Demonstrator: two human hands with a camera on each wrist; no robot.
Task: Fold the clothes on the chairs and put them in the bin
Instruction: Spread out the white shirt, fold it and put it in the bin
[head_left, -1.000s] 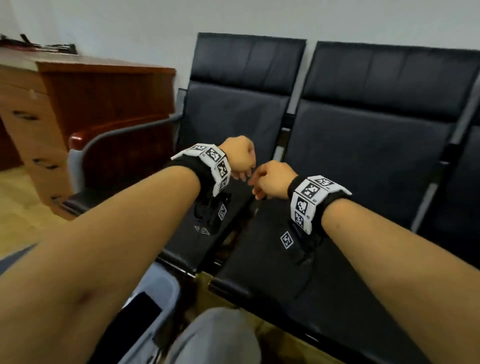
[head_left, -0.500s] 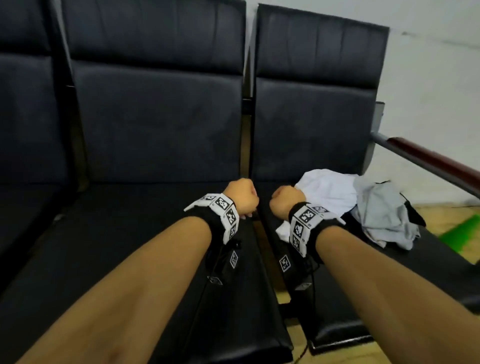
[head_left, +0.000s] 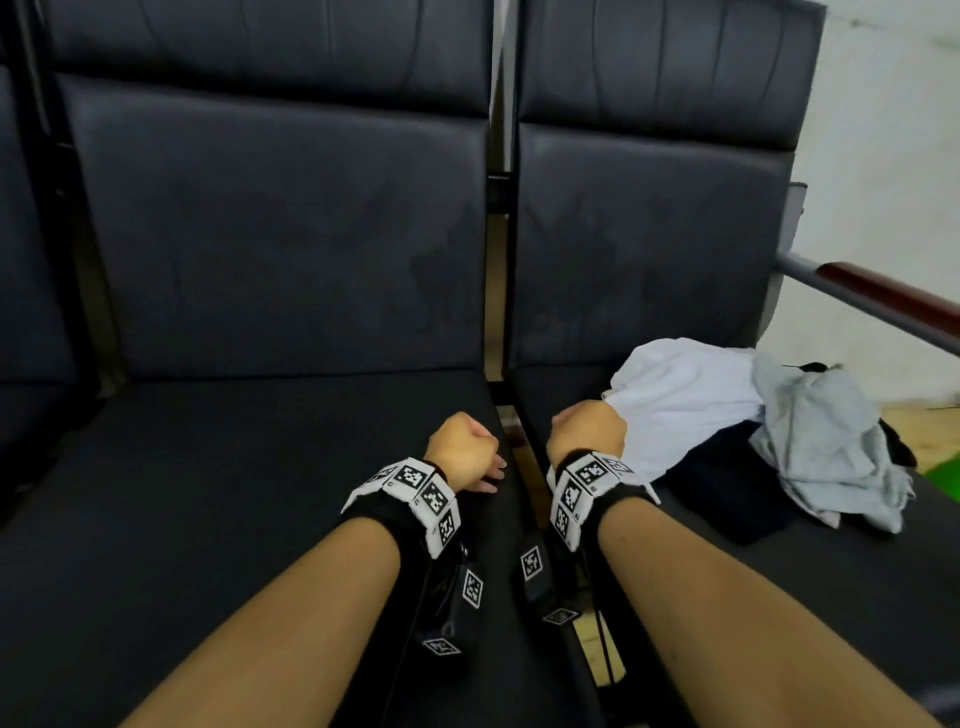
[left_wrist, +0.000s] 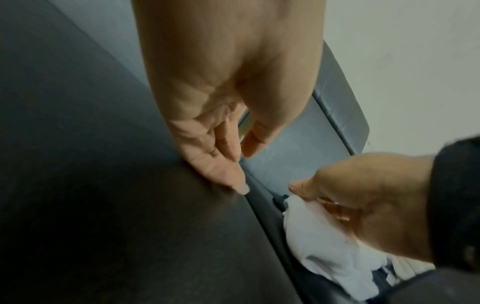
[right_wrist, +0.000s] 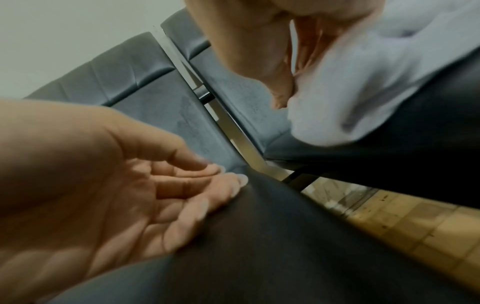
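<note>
Both forearms reach forward from the bottom of the head view, each with a black wristband carrying white coded markers.

Left hand (head_left: 464, 451) sits over the right front part of the left chair seat (head_left: 234, 493), fingers loosely curled and relaxed, nothing in them. Fingertips (left_wrist: 240, 185) touch or nearly touch the seat edge; exact contact hard to tell.

Right hand (head_left: 587, 428) is just across the gap between the two seats, over the left part of the right chair seat (head_left: 857, 597). Its fingers are curled against the edge of the white garment (head_left: 680, 400); the wrist views show cloth under the fingers, so it looks like a grip, though motion blur softens it.

White garment lies crumpled on the right chair seat. Beside it to the right, a pale grey garment (head_left: 821, 447), also bunched. A dark garment (head_left: 727, 493) lies partly under both.

Farther back: the two dark chair backrests (head_left: 291, 234), a wood-topped armrest (head_left: 883, 291) at right, white wall (head_left: 883, 130) behind. A strip of wooden floor (right_wrist: 415, 222) shows between the seats. The bin is out of frame.
</note>
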